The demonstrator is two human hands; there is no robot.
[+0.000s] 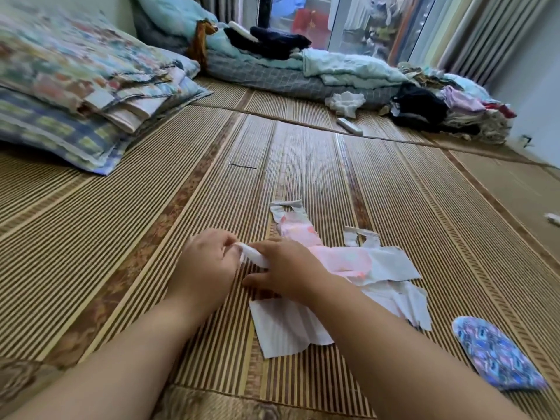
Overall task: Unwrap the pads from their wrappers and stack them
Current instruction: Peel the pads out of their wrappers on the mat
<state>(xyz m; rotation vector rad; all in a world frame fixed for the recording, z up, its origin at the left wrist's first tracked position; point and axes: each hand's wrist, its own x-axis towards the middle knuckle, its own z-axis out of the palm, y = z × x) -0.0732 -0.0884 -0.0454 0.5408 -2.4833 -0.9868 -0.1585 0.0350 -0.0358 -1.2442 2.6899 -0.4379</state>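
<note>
Pad (pixel 253 256): small white soft-looking piece strung between the two hands, low over the mat, just left of the wrapper litter. Can't tell if any wrapper is left on it.
Left hand (pixel 206 263): fingers (pixel 225 244) curled in, pinching the left end of the pad.
Right hand (pixel 286 268): fingers curled over the other end with the thumb tucked underneath. Looks like a pinch too, but the knuckles hide the tips.
Pink wrappers (pixel 342 259): opened out flat on the mat, just right of the right hand.
White sheets (pixel 281 331): lying under the right wrist, crumpled at the edges.
Blue patterned piece (pixel 497 356): alone, well off to the right. Pad or pouch, honestly can't say.
Stack: none that I can make out.
Mat (pixel 91 237): striped bamboo, everything sits on it.
Step in hand: I'd say mid-unwrap, both hands working the ends apart.
Next move: probably a steady pull to open it out or peel off whatever clings, then one hand free to lay it flat somewhere clear of the litter so a stack can start.
Further out: pillows (pixel 75 95) to the left, a remote (pixel 350 126) and a clothes pile (pixel 439 110) at the back.
</note>
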